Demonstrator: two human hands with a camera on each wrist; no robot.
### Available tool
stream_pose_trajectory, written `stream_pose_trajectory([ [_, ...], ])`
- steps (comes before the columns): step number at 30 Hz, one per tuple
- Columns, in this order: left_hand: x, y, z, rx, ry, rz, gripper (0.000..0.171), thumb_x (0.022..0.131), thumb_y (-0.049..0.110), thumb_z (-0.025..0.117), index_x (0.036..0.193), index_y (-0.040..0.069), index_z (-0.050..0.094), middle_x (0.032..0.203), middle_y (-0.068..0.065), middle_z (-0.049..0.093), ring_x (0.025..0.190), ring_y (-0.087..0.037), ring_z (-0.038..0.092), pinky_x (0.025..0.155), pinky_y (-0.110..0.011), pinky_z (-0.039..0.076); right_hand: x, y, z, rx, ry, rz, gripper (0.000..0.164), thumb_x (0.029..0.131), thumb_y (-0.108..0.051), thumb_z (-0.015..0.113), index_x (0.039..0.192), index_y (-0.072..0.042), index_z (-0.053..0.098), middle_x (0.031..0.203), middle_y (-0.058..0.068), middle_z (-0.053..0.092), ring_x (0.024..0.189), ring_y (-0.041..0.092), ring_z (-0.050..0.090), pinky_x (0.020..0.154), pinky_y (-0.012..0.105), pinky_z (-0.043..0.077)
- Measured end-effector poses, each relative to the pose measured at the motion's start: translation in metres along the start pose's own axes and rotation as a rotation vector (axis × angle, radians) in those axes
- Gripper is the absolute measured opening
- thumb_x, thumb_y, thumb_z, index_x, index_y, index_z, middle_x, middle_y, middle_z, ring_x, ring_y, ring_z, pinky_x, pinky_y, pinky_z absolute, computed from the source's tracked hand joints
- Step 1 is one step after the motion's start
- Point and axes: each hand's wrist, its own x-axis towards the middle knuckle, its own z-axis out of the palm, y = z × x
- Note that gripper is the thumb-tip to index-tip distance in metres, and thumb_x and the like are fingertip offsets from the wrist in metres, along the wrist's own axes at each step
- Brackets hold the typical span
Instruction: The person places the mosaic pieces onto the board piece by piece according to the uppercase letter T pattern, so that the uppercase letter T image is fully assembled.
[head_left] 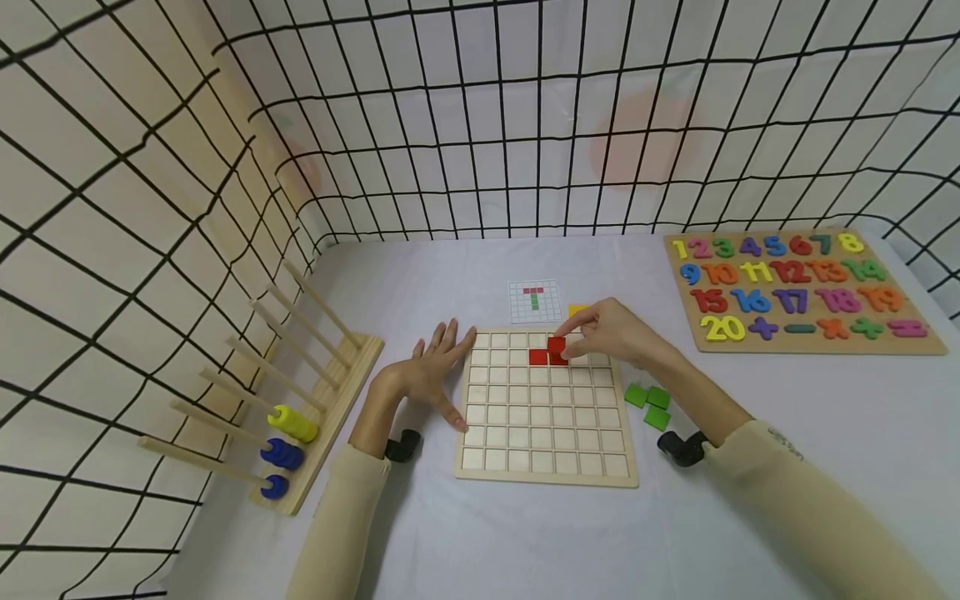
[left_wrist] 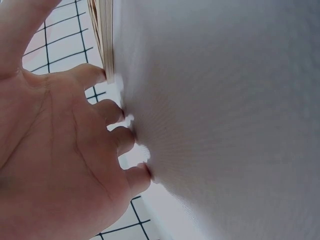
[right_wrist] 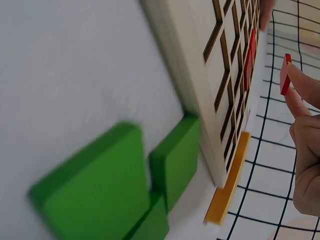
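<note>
A square wooden grid board (head_left: 520,414) lies flat on the table. My left hand (head_left: 432,371) is spread along its left side, thumb and forefinger at the frame and the other fingertips down on the cloth. My right hand (head_left: 611,335) pinches a red square tile (right_wrist: 285,75) between thumb and finger, raised over the upper part of the board. Under it, two red tiles (head_left: 537,357) sit side by side in the grid, the right one partly covered by the held tile and fingers. Green tiles (head_left: 657,418) lie loose off the board's right edge.
Behind the board lies a pattern card (head_left: 535,302) with a red and green T shape, beside a yellow piece (head_left: 577,309) partly hidden by my right hand. A peg rack (head_left: 337,396) with beads stands left, a number board (head_left: 802,329) right. Black wire mesh (head_left: 527,138) encloses the back and left.
</note>
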Motion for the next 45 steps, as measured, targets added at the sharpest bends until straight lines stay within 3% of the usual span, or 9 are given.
stream_pose_trajectory([
  [3,0.000,0.001,0.000,0.000,-0.002,0.001,0.150,0.064,0.039,0.099,0.167,0.020,-0.008,0.169,-0.015,-0.029,0.158,-0.032,-0.028,0.129,-0.058,-0.013,0.005,-0.006,0.007,0.026,-0.010,0.017,0.030,0.086,-0.014,0.082,0.115,-0.005,0.078,0.102,0.015,0.068,0.096,0.032,0.060,0.087,0.041,0.052],
  [6,-0.001,0.001,-0.001,-0.001,-0.002,0.003,0.151,0.064,0.039,0.099,0.167,0.020,-0.008,0.169,-0.015,-0.029,0.158,-0.033,-0.028,0.129,-0.059,-0.013,0.010,-0.011,0.014,0.037,-0.018,0.024,0.031,0.085,-0.012,0.083,0.115,-0.006,0.078,0.060,-0.002,0.038,0.057,0.017,0.037,0.055,0.026,0.031],
  [7,-0.001,0.001,-0.001,-0.001,-0.003,0.003,0.151,0.064,0.039,0.099,0.167,0.020,-0.009,0.169,-0.015,-0.029,0.158,-0.033,-0.028,0.129,-0.059,-0.013,0.012,-0.012,0.017,0.042,-0.021,0.030,0.031,0.084,-0.012,0.083,0.114,-0.006,0.078,0.058,-0.004,0.025,0.054,0.015,0.024,0.053,0.026,0.020],
  [10,-0.001,0.000,0.000,-0.001,-0.007,0.001,0.151,0.063,0.039,0.100,0.167,0.020,-0.009,0.169,-0.016,-0.029,0.158,-0.033,-0.028,0.129,-0.059,-0.013,0.017,-0.017,0.025,0.037,-0.038,0.043,0.031,0.083,-0.012,0.084,0.113,-0.007,0.079,0.054,-0.008,0.026,0.050,0.011,0.026,0.050,0.023,0.020],
  [16,-0.002,-0.001,0.000,0.008,-0.011,0.001,0.152,0.064,0.040,0.100,0.167,0.020,-0.010,0.169,-0.015,-0.029,0.158,-0.033,-0.029,0.129,-0.059,-0.014,0.025,-0.022,0.040,0.022,-0.030,0.053,0.027,0.080,-0.010,0.087,0.107,-0.009,0.081,0.055,-0.008,0.041,0.055,0.013,0.036,0.052,0.023,0.028],
  [33,-0.001,0.000,-0.001,0.005,-0.011,0.006,0.150,0.065,0.040,0.099,0.167,0.020,-0.010,0.169,-0.015,-0.029,0.158,-0.033,-0.028,0.129,-0.059,-0.013,0.027,-0.025,0.052,-0.035,0.016,0.013,0.026,0.077,-0.004,0.088,0.102,-0.004,0.081,0.059,-0.003,0.045,0.059,0.014,0.039,0.053,0.023,0.032],
  [37,-0.001,0.000,0.000,0.009,-0.011,0.002,0.150,0.065,0.040,0.099,0.167,0.020,-0.010,0.169,-0.015,-0.029,0.158,-0.033,-0.028,0.129,-0.059,-0.014,0.027,-0.025,0.053,-0.062,0.025,-0.007,0.026,0.077,-0.005,0.089,0.102,-0.006,0.082,0.086,0.005,0.066,0.068,0.017,0.043,0.058,0.025,0.035],
  [40,0.000,0.000,0.000,0.012,-0.012,-0.001,0.150,0.065,0.040,0.099,0.167,0.021,-0.010,0.169,-0.015,-0.029,0.158,-0.033,-0.028,0.129,-0.059,-0.014,0.027,-0.025,0.053,-0.072,0.022,-0.020,0.025,0.078,-0.006,0.088,0.102,-0.008,0.083,0.113,0.012,0.073,0.081,0.020,0.047,0.064,0.026,0.038],
  [45,0.001,0.000,0.000,0.018,-0.010,-0.004,0.150,0.065,0.041,0.099,0.167,0.021,-0.010,0.170,-0.015,-0.029,0.158,-0.033,-0.028,0.129,-0.059,-0.013,0.029,-0.020,0.051,-0.059,0.010,-0.028,0.026,0.079,-0.008,0.088,0.104,-0.009,0.083,0.121,0.017,0.074,0.096,0.024,0.050,0.072,0.029,0.043],
])
